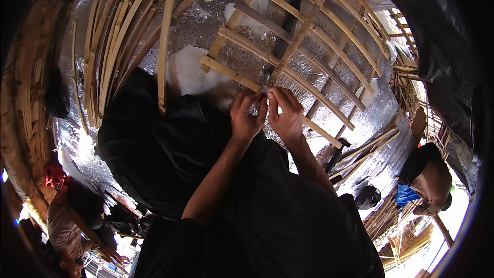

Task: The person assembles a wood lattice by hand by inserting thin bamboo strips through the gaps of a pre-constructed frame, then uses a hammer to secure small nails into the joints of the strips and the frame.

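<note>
Across my lap and the ground before me lies a lattice of bamboo strips, with long slats laid over crosswise ones. My left hand and my right hand meet at the nearest slat, where a darker brown cross strip ends. Both hands are closed, thumbs against curled fingertips, almost touching each other. Whatever is pinched between them is too small to make out. Dark clothing covers my legs below the lattice.
Loose bamboo strips lie in a bundle at the left on a silvery sheet. A black-headed tool rests right of my right forearm. One person bends at the right; another is at the lower left. Timber lines the left side.
</note>
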Tool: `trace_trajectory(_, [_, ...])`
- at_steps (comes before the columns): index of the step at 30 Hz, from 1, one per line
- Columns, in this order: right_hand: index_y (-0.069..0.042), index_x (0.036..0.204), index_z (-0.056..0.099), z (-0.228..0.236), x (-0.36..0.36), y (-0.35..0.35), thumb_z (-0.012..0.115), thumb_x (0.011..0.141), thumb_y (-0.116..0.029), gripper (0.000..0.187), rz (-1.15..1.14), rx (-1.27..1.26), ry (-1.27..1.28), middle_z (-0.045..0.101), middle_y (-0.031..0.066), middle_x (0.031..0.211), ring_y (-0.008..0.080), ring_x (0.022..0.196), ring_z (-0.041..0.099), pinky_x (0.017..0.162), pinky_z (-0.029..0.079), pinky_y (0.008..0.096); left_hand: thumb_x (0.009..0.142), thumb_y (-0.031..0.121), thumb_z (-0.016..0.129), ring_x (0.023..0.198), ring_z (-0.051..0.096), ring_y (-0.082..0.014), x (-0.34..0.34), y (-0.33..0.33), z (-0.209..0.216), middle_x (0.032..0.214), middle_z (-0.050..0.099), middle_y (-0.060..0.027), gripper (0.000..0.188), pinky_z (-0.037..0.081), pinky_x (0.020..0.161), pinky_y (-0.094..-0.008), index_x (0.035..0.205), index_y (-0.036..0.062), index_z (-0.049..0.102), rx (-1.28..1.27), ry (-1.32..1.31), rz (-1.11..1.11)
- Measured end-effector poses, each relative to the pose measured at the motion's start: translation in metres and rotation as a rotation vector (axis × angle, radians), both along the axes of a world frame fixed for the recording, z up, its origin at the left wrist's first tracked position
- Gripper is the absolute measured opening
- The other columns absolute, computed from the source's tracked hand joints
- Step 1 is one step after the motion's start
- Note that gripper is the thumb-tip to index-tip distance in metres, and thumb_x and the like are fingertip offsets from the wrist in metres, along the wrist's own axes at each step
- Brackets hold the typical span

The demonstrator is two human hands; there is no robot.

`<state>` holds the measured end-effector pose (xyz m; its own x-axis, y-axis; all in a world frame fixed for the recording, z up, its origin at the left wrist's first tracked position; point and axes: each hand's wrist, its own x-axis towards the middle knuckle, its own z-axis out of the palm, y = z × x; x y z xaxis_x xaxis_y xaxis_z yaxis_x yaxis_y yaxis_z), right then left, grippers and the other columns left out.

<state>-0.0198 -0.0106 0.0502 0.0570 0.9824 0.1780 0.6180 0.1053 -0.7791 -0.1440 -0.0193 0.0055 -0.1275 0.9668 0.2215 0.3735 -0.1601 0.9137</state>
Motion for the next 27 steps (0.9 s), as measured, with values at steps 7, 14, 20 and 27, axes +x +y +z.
trace_trajectory(7, [0.0,0.098,0.069,-0.002,0.006,0.001,0.069,0.09,0.001,0.008,-0.058,-0.047,0.077,0.071,0.0166,0.09,0.0344,0.079,0.071,0.068,0.057,0.0395,0.075,0.015,0.087,0.081,0.063,-0.0294,-0.005,-0.012,0.001,0.099,0.063,-0.0136,0.053,0.053,0.071,-0.0406,0.117,0.0036,0.057,-0.151,0.054,-0.065])
trace_trajectory(14, [0.0,0.096,0.069,-0.011,0.012,-0.001,0.071,0.089,-0.001,0.007,-0.041,-0.012,0.088,0.071,0.0158,0.089,0.0327,0.078,0.072,0.067,0.056,0.0378,0.074,0.016,0.088,0.075,0.065,-0.0283,0.002,-0.011,0.006,0.096,0.064,-0.0123,0.051,0.056,0.067,-0.0398,0.115,0.0056,0.059,-0.283,0.141,-0.061])
trace_trajectory(20, [0.0,0.095,0.07,-0.008,0.011,0.001,0.07,0.089,-0.001,0.006,-0.038,0.022,0.085,0.072,0.0158,0.089,0.0327,0.079,0.072,0.068,0.057,0.0376,0.073,0.012,0.089,0.068,0.066,-0.0247,-0.002,-0.009,0.003,0.086,0.065,-0.0088,0.038,0.055,0.061,-0.0372,0.102,0.0052,0.065,-0.172,0.219,0.03])
trace_trajectory(27, [0.0,0.096,0.07,-0.011,0.01,0.001,0.072,0.089,-0.002,0.007,-0.057,0.015,0.078,0.072,0.0159,0.09,0.032,0.079,0.073,0.068,0.057,0.0376,0.071,0.011,0.088,0.079,0.067,-0.0292,-0.011,-0.005,0.006,0.094,0.066,-0.0121,0.049,0.057,0.069,-0.0401,0.112,0.0057,0.062,-0.176,0.22,-0.03])
